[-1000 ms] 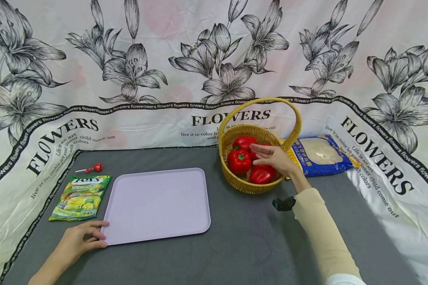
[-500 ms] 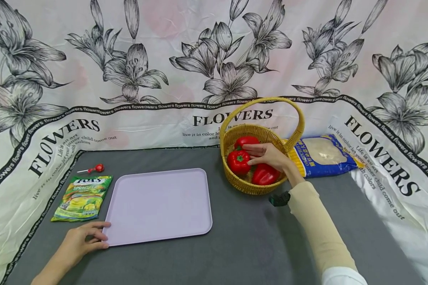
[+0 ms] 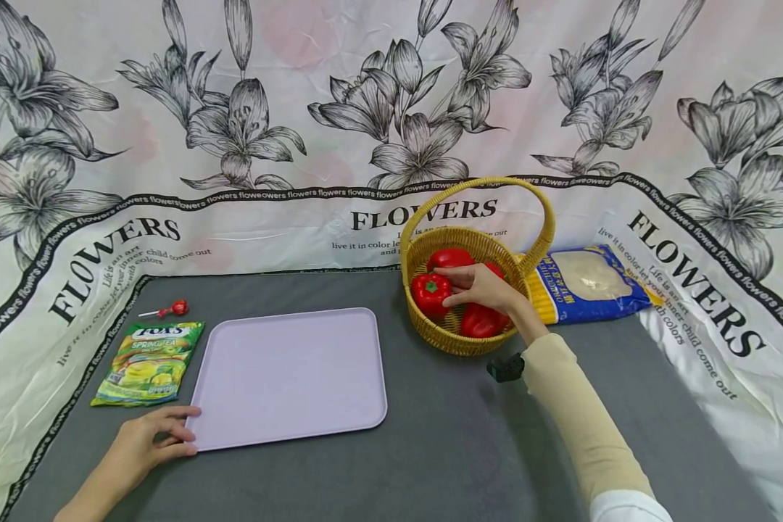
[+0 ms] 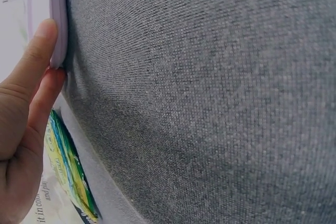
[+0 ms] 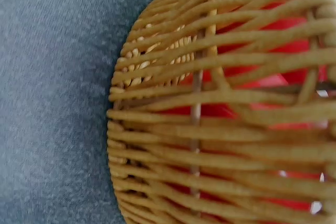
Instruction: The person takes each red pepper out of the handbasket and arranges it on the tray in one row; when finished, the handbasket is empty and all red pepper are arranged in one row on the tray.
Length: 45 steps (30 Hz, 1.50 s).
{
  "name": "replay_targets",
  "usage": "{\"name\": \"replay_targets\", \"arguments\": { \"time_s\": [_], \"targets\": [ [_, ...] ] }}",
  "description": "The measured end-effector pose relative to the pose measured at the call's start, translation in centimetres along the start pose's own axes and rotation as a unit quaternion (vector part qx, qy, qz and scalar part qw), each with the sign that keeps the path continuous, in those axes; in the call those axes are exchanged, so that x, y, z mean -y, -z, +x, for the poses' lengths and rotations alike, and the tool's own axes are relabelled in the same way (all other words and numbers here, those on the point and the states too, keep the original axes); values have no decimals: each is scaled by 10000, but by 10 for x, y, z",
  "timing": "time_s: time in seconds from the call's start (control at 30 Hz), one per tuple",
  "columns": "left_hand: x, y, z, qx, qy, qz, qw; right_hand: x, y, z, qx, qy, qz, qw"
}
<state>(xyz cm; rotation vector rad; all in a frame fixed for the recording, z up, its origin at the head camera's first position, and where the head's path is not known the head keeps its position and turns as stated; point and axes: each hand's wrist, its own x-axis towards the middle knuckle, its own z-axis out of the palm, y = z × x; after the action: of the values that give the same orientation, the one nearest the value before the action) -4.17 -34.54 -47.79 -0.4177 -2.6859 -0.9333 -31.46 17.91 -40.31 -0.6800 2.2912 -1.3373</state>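
Note:
At the near left corner of the lilac tray (image 3: 287, 377), my left hand (image 3: 145, 444) pinches the rim. The left wrist view has the thumb on the tray's edge (image 4: 59, 35) and a finger at its underside. My right hand (image 3: 483, 288) reaches into a yellow wicker basket (image 3: 460, 344) under its tall handle. Its fingers and thumb grip the right side of a red bell pepper (image 3: 429, 296) with a green stem. Other red peppers lie around it, one behind (image 3: 450, 257) and one in front (image 3: 481, 321). The right wrist view shows mainly the basket's woven wall (image 5: 220, 129), hiding the fingers.
A green and yellow FOX'S candy bag (image 3: 148, 364) lies left of the tray, with a red lollipop (image 3: 179, 307) behind it. A blue and yellow pasta bag (image 3: 590, 284) lies right of the basket. A flower-printed cloth (image 3: 267, 232) borders the grey table (image 3: 424, 464).
My right hand has moved left and slightly down inside the basket, its fingers closing on the stemmed bell pepper, which has shifted a little left. My left hand stays at the tray corner.

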Motion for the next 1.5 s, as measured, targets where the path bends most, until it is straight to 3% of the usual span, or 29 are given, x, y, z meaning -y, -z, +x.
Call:
{"name": "replay_targets", "arguments": {
  "time_s": [0.37, 0.67, 0.93, 1.13, 1.27, 1.5],
  "targets": [
    [0, -1, 1, -7, -17, -112, 9999, 3, -2, 5, -254, -2, -375, 9990],
    [0, -1, -2, -43, -85, -80, 9999, 4, -8, 9, 60, 95, -328, 9994],
    [0, 0, -2, -46, -64, -92, 9999, 6, -7, 8, -67, -60, -377, 9992],
    [0, -1, -2, -69, -97, -140, 9998, 12, 1, 2, -236, -560, 122, 9981],
    [0, -2, -2, -73, -71, -91, 9999, 16, 6, -4, -411, -949, 666, 9924],
    [1, -4, -2, -177, -239, -68, 9995, 32, 5, -18, -639, -1109, 1304, 9832]
  ]
}}
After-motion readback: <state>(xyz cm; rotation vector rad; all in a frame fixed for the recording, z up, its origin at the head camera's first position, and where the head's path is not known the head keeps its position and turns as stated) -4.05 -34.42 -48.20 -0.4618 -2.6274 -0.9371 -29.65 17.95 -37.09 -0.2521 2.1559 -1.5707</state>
